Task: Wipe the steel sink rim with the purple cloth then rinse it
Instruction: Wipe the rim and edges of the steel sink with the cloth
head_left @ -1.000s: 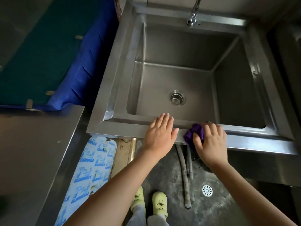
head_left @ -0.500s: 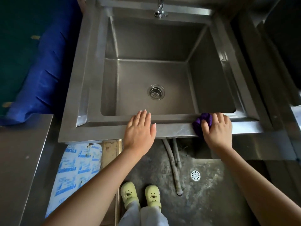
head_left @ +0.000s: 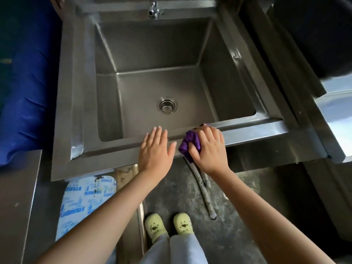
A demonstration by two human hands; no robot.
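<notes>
On the sink's near rim (head_left: 247,133), my right hand (head_left: 208,147) bunches the purple cloth (head_left: 187,142) to scrub; my left hand (head_left: 154,149), grip flat and wide, braces me.

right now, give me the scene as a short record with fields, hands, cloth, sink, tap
left hand: flat on the near sink rim, fingers spread, holding nothing
right hand: pressing the purple cloth onto the near rim
cloth position: bunched under the right hand, just right of the left hand
sink basin: no dishes, drain strainer in the floor
tap: at the far rim, no water visibly running
stage: wiping, rinse not begun
</notes>
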